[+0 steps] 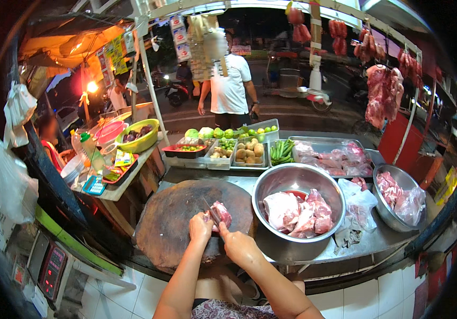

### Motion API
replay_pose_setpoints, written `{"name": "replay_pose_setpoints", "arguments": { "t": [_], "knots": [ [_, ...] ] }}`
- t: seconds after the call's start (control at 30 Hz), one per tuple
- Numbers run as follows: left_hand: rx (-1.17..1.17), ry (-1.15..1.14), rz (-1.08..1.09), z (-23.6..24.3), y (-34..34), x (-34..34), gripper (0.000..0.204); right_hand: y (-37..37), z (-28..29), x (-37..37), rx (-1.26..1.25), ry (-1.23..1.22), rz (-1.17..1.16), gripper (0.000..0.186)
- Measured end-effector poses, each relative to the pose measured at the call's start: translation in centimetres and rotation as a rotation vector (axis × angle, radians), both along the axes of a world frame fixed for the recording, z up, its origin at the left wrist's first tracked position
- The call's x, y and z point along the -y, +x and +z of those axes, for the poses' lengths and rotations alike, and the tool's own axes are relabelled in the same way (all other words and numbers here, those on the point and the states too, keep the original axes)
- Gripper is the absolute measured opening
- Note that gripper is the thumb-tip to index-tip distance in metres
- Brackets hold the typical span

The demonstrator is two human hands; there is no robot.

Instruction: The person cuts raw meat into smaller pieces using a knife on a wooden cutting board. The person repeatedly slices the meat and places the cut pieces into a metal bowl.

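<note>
A piece of raw meat [223, 211] is on the round, dark-stained wooden chopping block [164, 223]. My left hand [200, 227] is closed on the near left side of the meat. In my right hand [239, 248], fingers wrapped round its handle, is a knife [212, 212] whose blade lies against the meat; how deep it cuts I cannot tell. Just right of the block stands a large steel basin [257, 194] with big chunks of raw meat [297, 212] in it.
A second steel bowl [393, 220] and a plastic bag [360, 204] lie to the right. Behind are a meat tray [334, 174] and vegetable bins [217, 165]. Meat [382, 98] hangs at upper right. A digital scale [53, 268] sits at lower left. A person in white [233, 87] stands across the counter.
</note>
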State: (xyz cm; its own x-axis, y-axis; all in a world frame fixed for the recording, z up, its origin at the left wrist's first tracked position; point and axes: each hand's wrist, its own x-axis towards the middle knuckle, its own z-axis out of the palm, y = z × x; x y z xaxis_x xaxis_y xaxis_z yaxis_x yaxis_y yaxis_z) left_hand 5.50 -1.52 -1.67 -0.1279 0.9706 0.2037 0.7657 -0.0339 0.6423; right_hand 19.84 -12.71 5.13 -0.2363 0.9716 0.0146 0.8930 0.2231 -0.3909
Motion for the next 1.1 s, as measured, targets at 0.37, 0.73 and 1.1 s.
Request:
{"name": "replay_pose_setpoints", "arguments": {
  "t": [0.37, 0.73, 1.1],
  "knots": [
    [0.012, 0.058, -0.109, 0.8, 0.4, 0.3, 0.016, -1.4, -2.7, -4.0, -0.219, 0.041, -0.054, 0.055],
    [-0.011, -0.116, -0.069, 0.2, -2.7, -2.7, 0.019, 1.9, -1.2, 0.2, -0.136, -0.031, -0.002, 0.052],
    [-0.148, 0.271, -0.567, 3.0, -0.6, 2.9, 0.015, 1.9, -0.2, 0.7, -0.112, -0.043, 0.023, 0.061]
  ]
}}
